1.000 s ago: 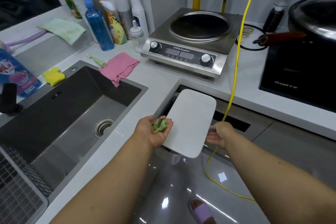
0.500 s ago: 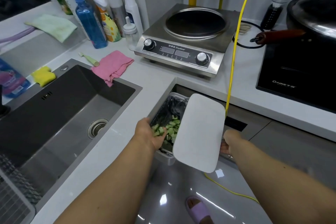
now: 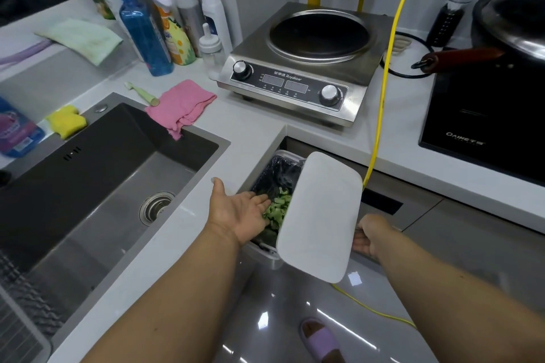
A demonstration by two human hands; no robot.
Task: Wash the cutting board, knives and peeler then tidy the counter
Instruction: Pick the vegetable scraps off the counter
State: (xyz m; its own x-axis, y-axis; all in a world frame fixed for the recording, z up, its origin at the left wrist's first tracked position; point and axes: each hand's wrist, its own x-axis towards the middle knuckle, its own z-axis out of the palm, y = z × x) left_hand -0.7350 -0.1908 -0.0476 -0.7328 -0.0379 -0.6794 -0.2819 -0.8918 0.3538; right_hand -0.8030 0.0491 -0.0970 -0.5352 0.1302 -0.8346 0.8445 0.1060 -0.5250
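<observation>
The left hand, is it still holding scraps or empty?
Empty: the left hand lies open, palm up, over the bin; the green scraps lie inside.

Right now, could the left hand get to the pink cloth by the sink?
Probably yes. The left hand is open and holds nothing, and bare counter lies between it and the pink cloth. The right hand holds the cutting board off to the other side.

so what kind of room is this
Most likely a home kitchen: a steel sink set in the white counter, an induction cooker beside it, and a wok on a second hob.
</observation>
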